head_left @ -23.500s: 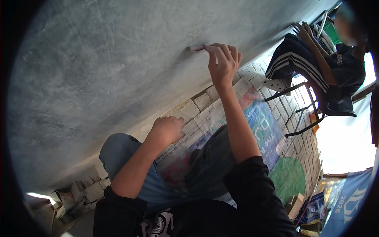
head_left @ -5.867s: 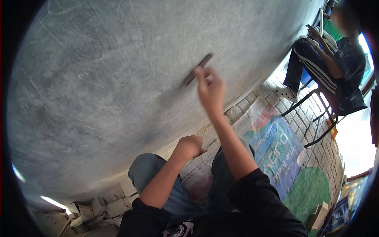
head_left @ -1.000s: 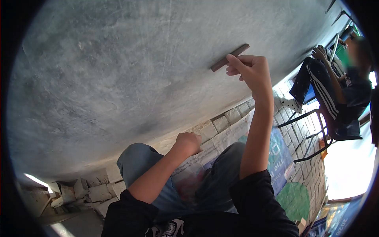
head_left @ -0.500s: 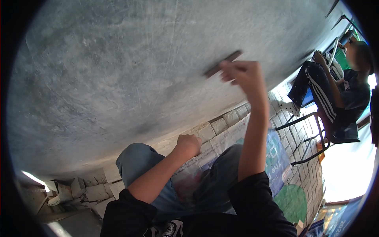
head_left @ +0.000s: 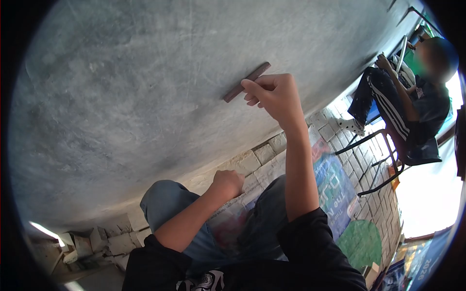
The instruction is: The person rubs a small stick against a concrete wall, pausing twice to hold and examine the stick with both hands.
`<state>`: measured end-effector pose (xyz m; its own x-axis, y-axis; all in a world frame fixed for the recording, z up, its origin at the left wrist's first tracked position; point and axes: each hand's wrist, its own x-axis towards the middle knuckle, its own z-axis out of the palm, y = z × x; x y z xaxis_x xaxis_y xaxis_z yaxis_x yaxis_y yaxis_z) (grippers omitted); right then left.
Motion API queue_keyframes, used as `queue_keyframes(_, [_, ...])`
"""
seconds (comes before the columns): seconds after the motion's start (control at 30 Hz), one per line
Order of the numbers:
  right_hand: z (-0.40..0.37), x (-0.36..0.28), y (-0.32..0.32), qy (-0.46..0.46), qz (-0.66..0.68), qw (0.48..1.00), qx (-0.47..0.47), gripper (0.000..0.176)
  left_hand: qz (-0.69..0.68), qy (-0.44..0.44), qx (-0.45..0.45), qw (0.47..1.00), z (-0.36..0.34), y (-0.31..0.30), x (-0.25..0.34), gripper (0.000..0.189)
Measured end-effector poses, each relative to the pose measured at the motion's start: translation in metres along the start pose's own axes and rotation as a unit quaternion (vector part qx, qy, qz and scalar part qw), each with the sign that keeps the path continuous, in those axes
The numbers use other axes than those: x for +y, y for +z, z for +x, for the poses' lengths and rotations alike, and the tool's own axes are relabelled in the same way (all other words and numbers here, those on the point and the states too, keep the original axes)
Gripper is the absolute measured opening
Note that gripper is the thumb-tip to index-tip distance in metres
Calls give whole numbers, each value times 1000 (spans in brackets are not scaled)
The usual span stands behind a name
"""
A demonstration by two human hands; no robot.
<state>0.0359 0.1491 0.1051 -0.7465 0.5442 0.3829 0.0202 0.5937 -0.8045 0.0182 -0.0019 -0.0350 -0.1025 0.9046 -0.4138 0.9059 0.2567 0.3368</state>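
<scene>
My right hand point(head_left: 272, 97) pinches a narrow dark brown bar point(head_left: 247, 81) between thumb and fingers. The bar slants across the grey plastered wall point(head_left: 145, 87), close against its face. Over my bent knees, my left hand point(head_left: 229, 183) is closed in a fist near the foot of the wall, with nothing showing out of it. Faint pale scratches and blotches mark the wall around the bar.
A person point(head_left: 393, 97) sits on a black chair point(head_left: 422, 154) to the right. Printed plastic sheeting point(head_left: 332, 189) with a green round patch point(head_left: 360, 242) covers part of the brick paving point(head_left: 369, 167). Broken blocks point(head_left: 99, 237) lie at lower left.
My right hand and the bar have moved left and slightly down across the wall. My left hand has stayed nearly in place, still closed.
</scene>
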Motion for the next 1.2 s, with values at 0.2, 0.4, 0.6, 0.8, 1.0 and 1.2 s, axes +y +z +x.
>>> queue_keyframes(0.2, [7, 1, -5, -16, -22, 997, 77, 24, -12, 27, 6, 1000, -1, 0, 2, 36])
queue_keyframes(0.4, [11, 1, -10, 12, 8, 988, 154, 24, 20, -20, -28, 999, 5, 12, 6, 35])
queue_keyframes(0.6, [3, 8, 6, -30, -65, 997, 37, 21, 12, 13, -37, 999, 5, 10, 4, 37])
queue_keyframes(0.8, [0, 4, 8, 6, -164, 986, 4, 16, 1, 3, -16, 1000, 6, 4, 3, 37])
queue_keyframes(1.0, [10, 0, -22, 55, -171, 969, 170, 20, -7, -4, -31, 999, 4, 5, 4, 37])
queue_keyframes(1.2, [-3, -2, -1, -3, -191, 979, 66, 17, 16, -19, -29, 999, 10, 14, 2, 37])
